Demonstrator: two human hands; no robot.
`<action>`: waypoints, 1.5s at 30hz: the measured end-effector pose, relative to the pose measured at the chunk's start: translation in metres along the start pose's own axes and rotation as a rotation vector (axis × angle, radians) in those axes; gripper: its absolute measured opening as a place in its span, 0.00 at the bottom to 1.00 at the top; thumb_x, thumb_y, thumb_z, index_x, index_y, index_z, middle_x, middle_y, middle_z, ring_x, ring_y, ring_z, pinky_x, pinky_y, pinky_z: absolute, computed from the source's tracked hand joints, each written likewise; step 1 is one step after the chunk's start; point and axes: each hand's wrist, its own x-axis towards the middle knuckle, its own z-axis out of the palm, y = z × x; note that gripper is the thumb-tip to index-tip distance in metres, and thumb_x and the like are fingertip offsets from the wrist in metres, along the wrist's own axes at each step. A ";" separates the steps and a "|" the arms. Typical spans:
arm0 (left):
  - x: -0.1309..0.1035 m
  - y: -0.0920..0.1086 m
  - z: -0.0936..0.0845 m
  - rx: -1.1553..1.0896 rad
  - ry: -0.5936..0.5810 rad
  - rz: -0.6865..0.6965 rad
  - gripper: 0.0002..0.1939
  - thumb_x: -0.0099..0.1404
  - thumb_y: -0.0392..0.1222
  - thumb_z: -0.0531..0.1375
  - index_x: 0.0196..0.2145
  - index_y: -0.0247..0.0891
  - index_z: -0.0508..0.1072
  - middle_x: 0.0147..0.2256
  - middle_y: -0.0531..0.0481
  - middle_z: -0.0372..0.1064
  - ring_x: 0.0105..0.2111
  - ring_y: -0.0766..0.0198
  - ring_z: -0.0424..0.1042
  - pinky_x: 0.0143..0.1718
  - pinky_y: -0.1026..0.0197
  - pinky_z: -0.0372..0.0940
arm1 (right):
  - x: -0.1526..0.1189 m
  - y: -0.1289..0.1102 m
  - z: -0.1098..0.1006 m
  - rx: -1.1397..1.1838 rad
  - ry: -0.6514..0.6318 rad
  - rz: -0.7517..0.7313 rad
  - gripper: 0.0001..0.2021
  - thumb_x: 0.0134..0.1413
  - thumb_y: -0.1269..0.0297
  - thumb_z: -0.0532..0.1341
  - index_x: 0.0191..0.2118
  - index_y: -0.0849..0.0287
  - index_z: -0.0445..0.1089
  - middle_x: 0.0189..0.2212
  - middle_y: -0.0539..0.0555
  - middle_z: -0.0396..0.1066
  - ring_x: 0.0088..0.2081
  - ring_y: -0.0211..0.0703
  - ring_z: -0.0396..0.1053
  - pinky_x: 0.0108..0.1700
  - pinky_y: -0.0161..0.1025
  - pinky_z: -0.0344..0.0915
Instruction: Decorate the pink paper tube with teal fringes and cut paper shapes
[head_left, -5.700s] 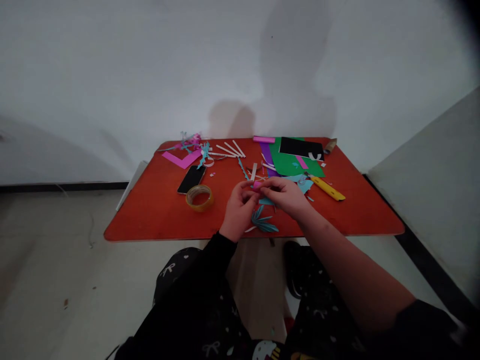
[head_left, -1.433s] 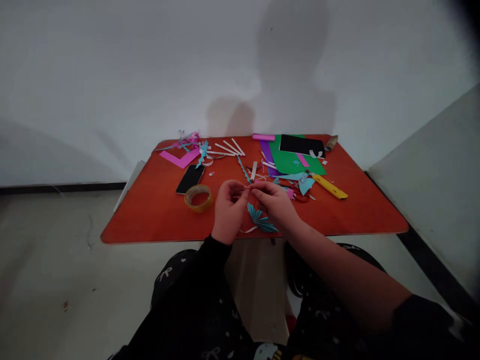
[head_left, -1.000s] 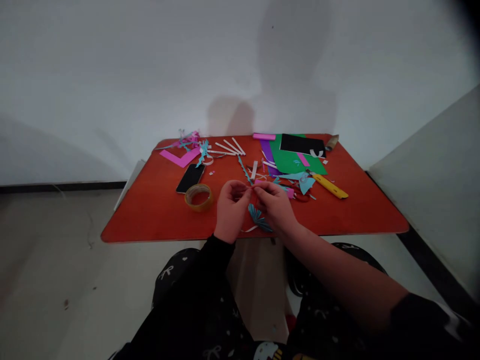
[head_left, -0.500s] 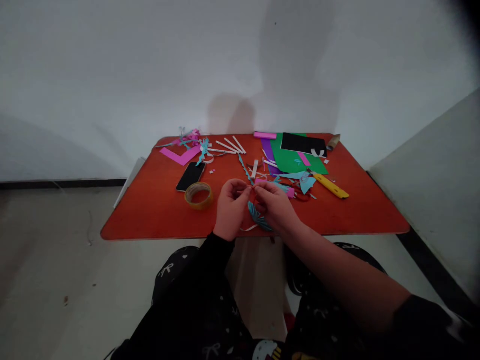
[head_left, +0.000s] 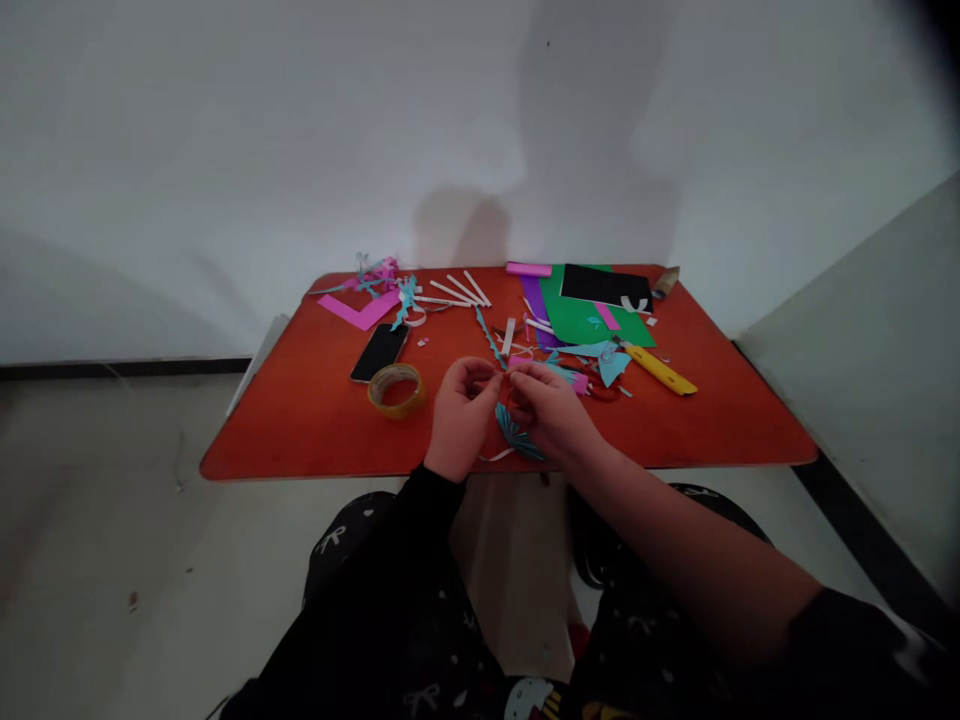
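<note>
Head view, contents as they lie.

- Item: my left hand (head_left: 459, 425), closed in a fingertip pinch.
- Item: my right hand (head_left: 555, 412), likewise pinched, its fingertips meeting those of the left. Whatever is gripped is too small to make out; I judge this close work on something slight.
- Item: one blue fan, pleated (head_left: 516, 432), in neither grip; on the counter (head_left: 300, 430) below my fingertips, near the front edge, partly covered by my right hand. Whether the two touch, I cannot tell.
- Item: one white strip (head_left: 497, 455), just beside the fan.
- Item: pink paper (head_left: 580, 383), out of my grip, lying behind my right hand, with red scissors (head_left: 605, 390) next to it, partly hidden.
- Item: one jagged blue strip (head_left: 489, 334), running back from my fingertips.
- Item, left side: tape roll (head_left: 397, 392), lying flat near my left hand; phone (head_left: 381, 351), just behind it.
- Item, right side: yellow cutter (head_left: 657, 370), beyond the scissors; green sheet (head_left: 566, 318), farther back, partly under a black sheet (head_left: 600, 285).
- Item, rear: white sticks (head_left: 459, 292), fanned out.
</note>
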 end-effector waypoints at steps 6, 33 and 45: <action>0.000 0.002 0.000 0.026 -0.009 -0.009 0.10 0.60 0.42 0.67 0.37 0.39 0.71 0.35 0.51 0.71 0.33 0.66 0.70 0.40 0.62 0.64 | 0.002 0.003 -0.001 0.091 -0.035 0.048 0.13 0.40 0.62 0.72 0.31 0.58 0.69 0.21 0.42 0.54 0.23 0.30 0.47 0.20 0.27 0.43; -0.005 0.021 -0.015 0.556 -0.044 0.515 0.04 0.65 0.33 0.62 0.38 0.39 0.76 0.36 0.50 0.72 0.36 0.63 0.68 0.40 0.61 0.65 | 0.000 0.000 -0.002 0.242 -0.008 0.059 0.16 0.35 0.64 0.77 0.31 0.61 0.73 0.21 0.42 0.58 0.21 0.27 0.50 0.19 0.26 0.44; -0.003 0.014 -0.004 0.146 -0.058 0.011 0.07 0.62 0.43 0.64 0.34 0.38 0.73 0.32 0.51 0.74 0.31 0.65 0.71 0.35 0.62 0.66 | -0.003 -0.001 0.001 0.168 0.013 0.014 0.15 0.36 0.64 0.75 0.32 0.60 0.74 0.21 0.43 0.58 0.21 0.29 0.49 0.19 0.29 0.42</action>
